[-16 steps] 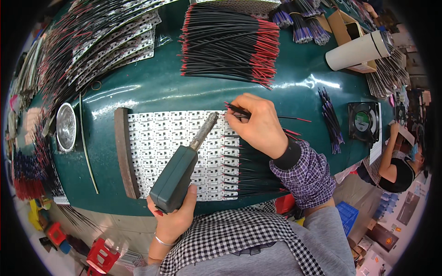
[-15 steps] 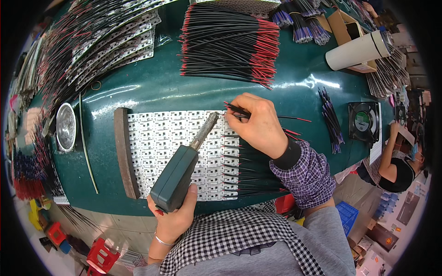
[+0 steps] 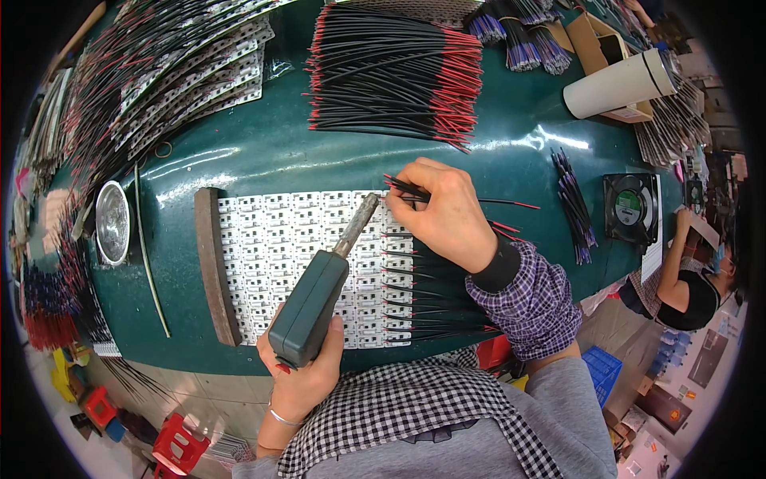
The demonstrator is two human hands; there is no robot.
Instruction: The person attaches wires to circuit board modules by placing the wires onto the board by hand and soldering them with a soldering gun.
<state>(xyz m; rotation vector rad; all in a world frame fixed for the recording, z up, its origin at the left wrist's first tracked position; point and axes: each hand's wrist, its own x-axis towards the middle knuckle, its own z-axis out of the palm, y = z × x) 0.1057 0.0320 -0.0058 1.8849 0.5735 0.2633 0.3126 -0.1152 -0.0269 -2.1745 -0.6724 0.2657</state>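
Observation:
My left hand is closed round the dark green body of a soldering gun. Its grey metal tip points up and right, over the top right part of a white circuit board panel. My right hand pinches several black wires with red ends, which stick out past the fingertips beside the gun's tip. Along the panel's right edge lies a row of black wires, their red ends on the board. Whether the tip touches a wire is too small to tell.
A brown bar lies against the panel's left edge. Beyond the panel is a big pile of black-and-red wires. A metal bowl stands left; a black fan and a white tumbler stand right. Another person sits at far right.
My left hand and the soldering gun have shifted slightly to the right. My right hand has moved a touch to the left, still pinching the wires.

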